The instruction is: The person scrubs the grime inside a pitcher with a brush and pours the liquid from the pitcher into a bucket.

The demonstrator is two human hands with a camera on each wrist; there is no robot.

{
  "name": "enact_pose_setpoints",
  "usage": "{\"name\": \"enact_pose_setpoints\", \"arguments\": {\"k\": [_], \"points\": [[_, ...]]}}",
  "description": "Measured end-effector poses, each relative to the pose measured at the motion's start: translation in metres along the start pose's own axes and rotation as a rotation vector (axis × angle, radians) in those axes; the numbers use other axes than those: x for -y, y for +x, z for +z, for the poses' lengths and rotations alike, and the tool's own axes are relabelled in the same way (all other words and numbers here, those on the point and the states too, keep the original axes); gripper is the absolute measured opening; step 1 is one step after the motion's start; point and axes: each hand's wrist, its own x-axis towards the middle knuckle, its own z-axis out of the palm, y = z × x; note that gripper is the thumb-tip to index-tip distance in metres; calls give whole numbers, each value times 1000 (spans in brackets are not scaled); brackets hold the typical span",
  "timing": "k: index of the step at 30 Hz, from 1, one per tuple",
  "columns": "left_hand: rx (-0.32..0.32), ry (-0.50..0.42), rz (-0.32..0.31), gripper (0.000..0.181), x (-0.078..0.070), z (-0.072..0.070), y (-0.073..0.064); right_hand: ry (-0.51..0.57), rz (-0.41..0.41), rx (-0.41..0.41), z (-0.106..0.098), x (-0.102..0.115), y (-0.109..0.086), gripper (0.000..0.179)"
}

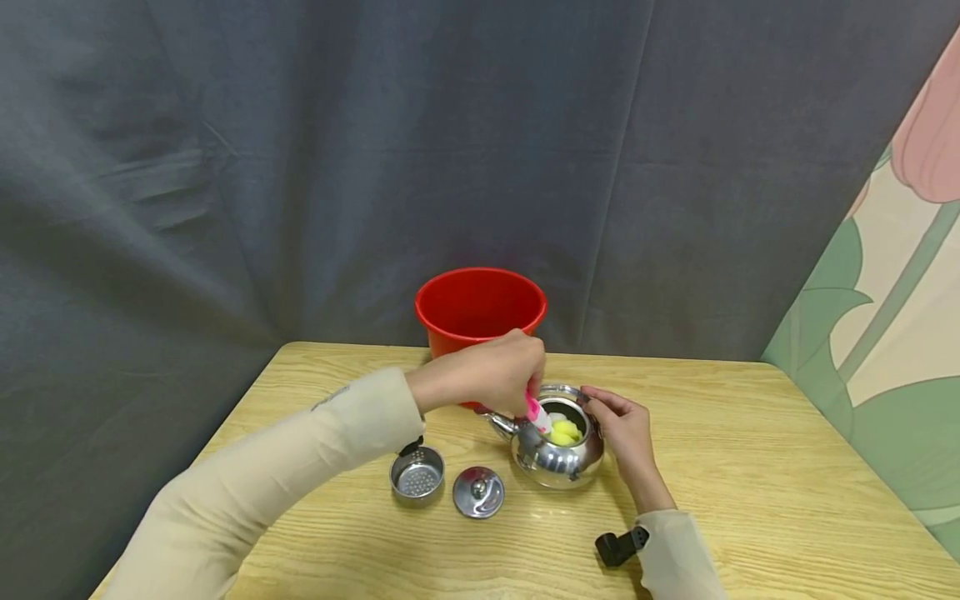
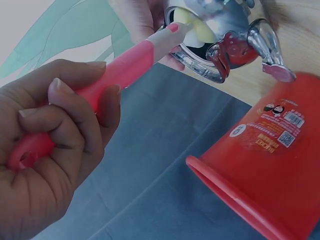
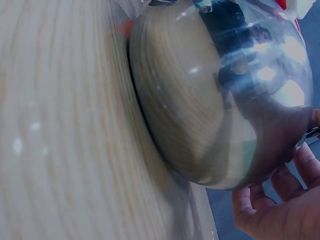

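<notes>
My left hand grips the pink-and-white handle of a sponge brush, fingers wrapped round it. Its yellow and white sponge head sits inside the open mouth of a shiny metal teapot. The teapot stands on the wooden table with its spout toward the left. At its right side, my right hand holds the teapot by the handle, thumb and fingers close to the rim. In the right wrist view the fingers curl near the rounded body; the sponge is hidden there.
Left of the teapot lie its round metal lid and a perforated strainer basket. A red bucket stands behind, near the table's back edge. A dark curtain hangs beyond, with a flower-patterned panel at the right.
</notes>
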Motion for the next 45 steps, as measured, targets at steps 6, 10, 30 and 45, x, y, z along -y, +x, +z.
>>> {"name": "enact_pose_setpoints", "arguments": {"k": [6,10,30,45], "points": [[45,29,-38,6,-7,-3,4,-3,1,4,0,1,0,28],[66,36,-70,10,-11,-4,4,-8,3,8,0,2,-1,29],[138,216,0,16,-33,-11,22,-16,11,59,-1,3,-2,29],[153,247,-17,25,-51,-12,30,-33,17,54,-3,4,-3,28]]}}
